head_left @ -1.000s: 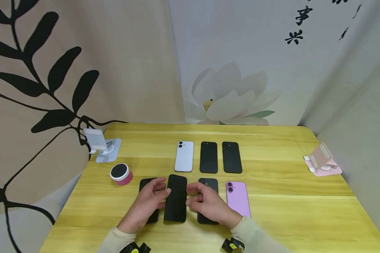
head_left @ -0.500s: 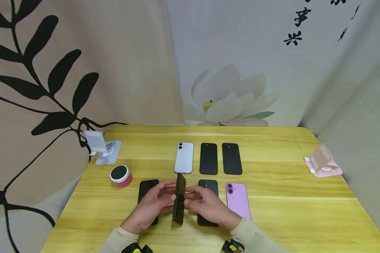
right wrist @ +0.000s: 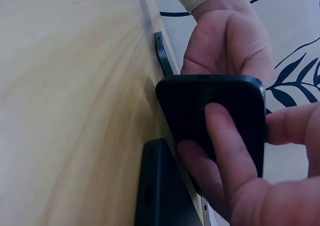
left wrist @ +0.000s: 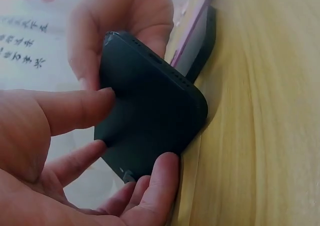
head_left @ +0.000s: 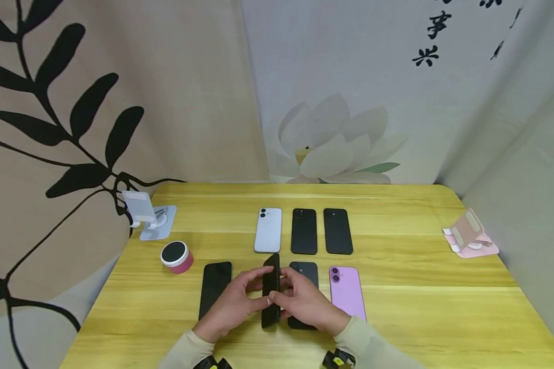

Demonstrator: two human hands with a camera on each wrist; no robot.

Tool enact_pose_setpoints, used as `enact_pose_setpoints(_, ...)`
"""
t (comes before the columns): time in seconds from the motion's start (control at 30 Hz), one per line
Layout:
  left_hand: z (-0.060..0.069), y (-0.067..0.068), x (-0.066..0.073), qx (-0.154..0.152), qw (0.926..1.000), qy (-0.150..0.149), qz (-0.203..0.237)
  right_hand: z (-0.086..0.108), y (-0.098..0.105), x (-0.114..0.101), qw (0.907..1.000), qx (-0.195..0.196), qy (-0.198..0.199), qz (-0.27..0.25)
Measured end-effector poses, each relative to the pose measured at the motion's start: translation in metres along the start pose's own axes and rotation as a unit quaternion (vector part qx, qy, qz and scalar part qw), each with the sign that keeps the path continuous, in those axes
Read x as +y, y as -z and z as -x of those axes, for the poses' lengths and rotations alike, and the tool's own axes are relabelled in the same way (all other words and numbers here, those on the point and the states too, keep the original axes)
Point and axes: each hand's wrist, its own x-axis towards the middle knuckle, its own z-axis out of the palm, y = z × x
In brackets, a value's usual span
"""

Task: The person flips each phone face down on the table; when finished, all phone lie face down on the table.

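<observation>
A black smartphone (head_left: 271, 294) is held between both hands, turned up on its long side edge over the wooden table. My left hand (head_left: 237, 305) grips it from the left. In the left wrist view, that thumb lies near the phone's dark face (left wrist: 150, 106) and the fingertips (left wrist: 165, 168) touch its lower edge. From the other side my right hand (head_left: 311, 302) holds it, two fingers (right wrist: 227, 141) against the opposite face. Flat on the table lie a black phone (head_left: 216, 287) at left, a dark phone (head_left: 307, 269) partly under my right hand, and a purple phone (head_left: 347, 292).
Behind stand out a white phone (head_left: 268, 230) and two black phones, one in the middle (head_left: 304, 231) and one at right (head_left: 338, 231). A pink jar (head_left: 179, 261) and a white phone stand (head_left: 154, 220) are at left, a pink phone stand (head_left: 471, 236) at right.
The black phone, lying flat between the hands a second ago, has been turned up onto its side edge and moved slightly right. My left hand has moved right with it.
</observation>
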Motion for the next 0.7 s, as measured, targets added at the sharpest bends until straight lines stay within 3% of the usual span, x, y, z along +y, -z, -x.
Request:
enact_pose_setpoints(0.27,0.001,-0.002,0.001,0.023,0.9994,0.001,-0.027,-0.001,0.001,0.000,0.9999,0.005,-0.001,0.014)
enact_pose_setpoints(0.4,0.001,0.001,0.003,0.028,0.9991,0.015,0.029,0.001,0.003,-0.004,0.9999,0.010,0.000,0.011)
enact_pose_setpoints(0.57,0.003,0.009,0.006,0.059,0.9908,0.047,0.113,0.007,0.004,-0.013,0.9994,0.024,0.014,0.022)
enact_pose_setpoints(0.7,0.005,0.014,0.003,0.037,0.9864,0.061,0.148,0.010,0.003,-0.019,0.9993,0.024,0.016,0.024)
